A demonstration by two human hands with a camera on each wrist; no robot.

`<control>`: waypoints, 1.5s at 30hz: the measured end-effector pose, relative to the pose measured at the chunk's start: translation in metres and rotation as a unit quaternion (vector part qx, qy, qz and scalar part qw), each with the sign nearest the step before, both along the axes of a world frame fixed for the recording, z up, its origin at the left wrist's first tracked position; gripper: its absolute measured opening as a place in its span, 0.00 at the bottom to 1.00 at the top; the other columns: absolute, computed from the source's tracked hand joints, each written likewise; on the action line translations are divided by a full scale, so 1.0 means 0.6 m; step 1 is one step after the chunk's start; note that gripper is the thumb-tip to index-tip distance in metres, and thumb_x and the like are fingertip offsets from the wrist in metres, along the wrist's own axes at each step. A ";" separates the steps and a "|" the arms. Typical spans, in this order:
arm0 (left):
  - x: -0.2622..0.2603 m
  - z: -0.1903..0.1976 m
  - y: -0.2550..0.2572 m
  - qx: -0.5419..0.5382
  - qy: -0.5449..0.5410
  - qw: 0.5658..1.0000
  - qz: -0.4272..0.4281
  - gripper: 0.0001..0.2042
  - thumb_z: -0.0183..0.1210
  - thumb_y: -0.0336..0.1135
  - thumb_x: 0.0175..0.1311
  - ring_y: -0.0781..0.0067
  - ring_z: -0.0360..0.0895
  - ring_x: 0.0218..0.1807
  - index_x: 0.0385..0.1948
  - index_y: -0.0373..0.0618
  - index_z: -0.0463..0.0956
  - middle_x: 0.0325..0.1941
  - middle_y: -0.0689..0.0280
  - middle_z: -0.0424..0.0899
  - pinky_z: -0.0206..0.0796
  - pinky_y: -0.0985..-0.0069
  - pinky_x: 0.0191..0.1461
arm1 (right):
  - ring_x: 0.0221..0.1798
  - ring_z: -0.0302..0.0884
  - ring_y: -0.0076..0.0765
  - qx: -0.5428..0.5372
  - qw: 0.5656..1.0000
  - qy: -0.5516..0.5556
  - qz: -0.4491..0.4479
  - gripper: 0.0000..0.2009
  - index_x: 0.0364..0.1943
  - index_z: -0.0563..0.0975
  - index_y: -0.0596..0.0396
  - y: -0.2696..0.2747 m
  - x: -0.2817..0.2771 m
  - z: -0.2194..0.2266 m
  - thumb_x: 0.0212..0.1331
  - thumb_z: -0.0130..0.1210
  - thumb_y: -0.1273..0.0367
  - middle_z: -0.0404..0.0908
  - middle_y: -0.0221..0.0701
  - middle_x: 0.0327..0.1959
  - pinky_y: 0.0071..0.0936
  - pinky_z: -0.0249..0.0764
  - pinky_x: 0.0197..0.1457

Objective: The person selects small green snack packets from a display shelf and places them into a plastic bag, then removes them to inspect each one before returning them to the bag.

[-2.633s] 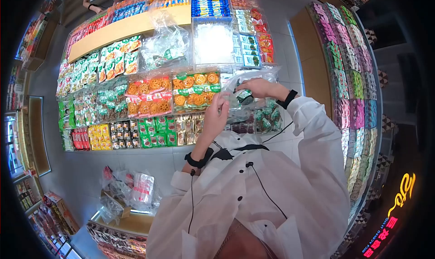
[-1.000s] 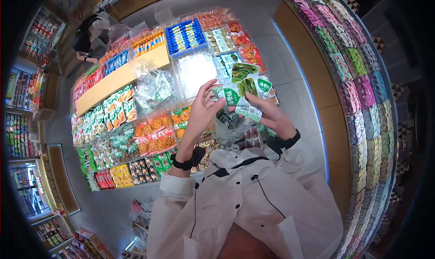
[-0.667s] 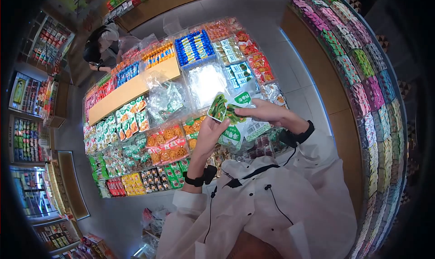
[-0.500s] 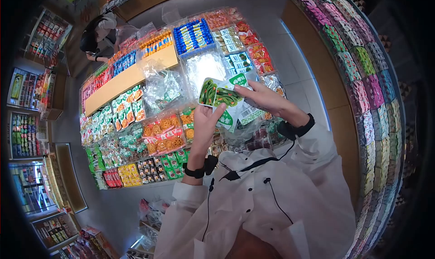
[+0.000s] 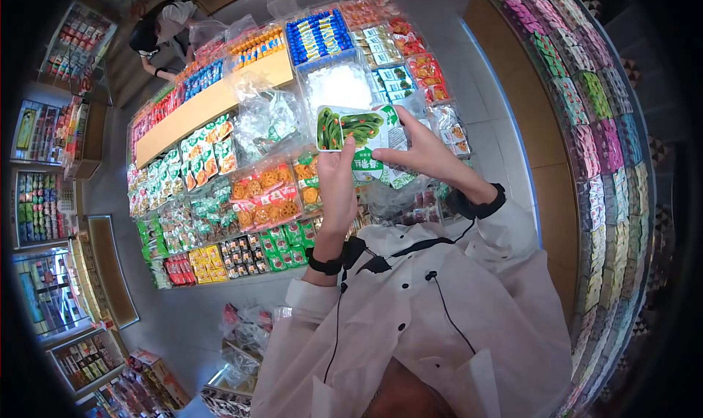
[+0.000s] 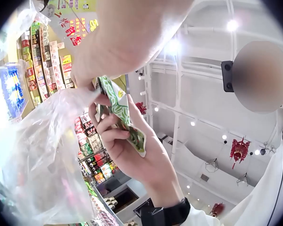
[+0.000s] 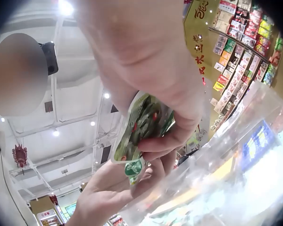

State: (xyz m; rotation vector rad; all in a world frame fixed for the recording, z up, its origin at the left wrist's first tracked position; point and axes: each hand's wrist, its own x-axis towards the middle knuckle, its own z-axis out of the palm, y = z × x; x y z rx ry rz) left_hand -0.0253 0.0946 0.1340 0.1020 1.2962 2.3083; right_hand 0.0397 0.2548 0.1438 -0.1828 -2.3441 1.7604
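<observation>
Several snack packets [image 5: 364, 127], white and green with pictures of green strips and red bits, overlap like a fan between both hands above the display. My left hand [image 5: 338, 191] pinches their left side, thumb on the printed front. At their right side my right hand [image 5: 432, 154] grips them with thumb and fingers. In the left wrist view the right hand's fingers curl round the packets' [image 6: 120, 103] edge. The right wrist view shows the packets [image 7: 137, 129] between the two hands. A clear plastic bag [image 5: 384, 202] lies below the hands, partly hidden by them.
The display holds orange wheel-shaped snacks [image 5: 265, 198], blue packs [image 5: 318, 36] and a crumpled clear bag [image 5: 267, 121] beside a wooden board [image 5: 212, 110]. Another person [image 5: 165, 34] bends at the far left. A long shelf of packets [image 5: 578, 125] runs along the right.
The right hand has come out of the clear bag, and packets are now in both hands. They have been turned and shifted left, their pictured fronts now lined up more evenly.
</observation>
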 end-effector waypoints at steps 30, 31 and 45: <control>-0.092 0.007 -0.005 -0.035 0.063 0.997 0.035 0.13 0.52 0.42 0.74 0.77 0.75 0.33 0.35 0.40 0.68 0.30 0.67 0.73 0.74 0.75 0.38 | 0.50 0.78 0.23 -0.100 0.992 -0.058 -0.052 0.25 0.54 0.73 0.61 0.011 -0.027 0.008 0.52 0.70 0.69 0.81 0.32 0.49 0.24 0.74 0.54; -0.107 -0.008 -0.008 -0.025 0.073 0.997 0.026 0.13 0.51 0.42 0.74 0.74 0.79 0.33 0.39 0.39 0.70 0.35 0.63 0.78 0.75 0.73 0.33 | 0.49 0.79 0.23 -0.155 0.981 -0.090 -0.068 0.24 0.53 0.73 0.60 0.014 -0.023 0.007 0.53 0.69 0.70 0.81 0.31 0.49 0.24 0.74 0.53; -0.325 -0.195 -0.020 -0.256 0.082 0.963 0.018 0.14 0.58 0.28 0.65 0.81 0.79 0.35 0.51 0.36 0.72 0.38 0.63 0.85 0.70 0.82 0.36 | 0.46 0.81 0.25 -0.279 0.917 -0.037 -0.283 0.21 0.53 0.72 0.62 0.117 0.120 -0.075 0.56 0.66 0.72 0.81 0.33 0.47 0.24 0.76 0.51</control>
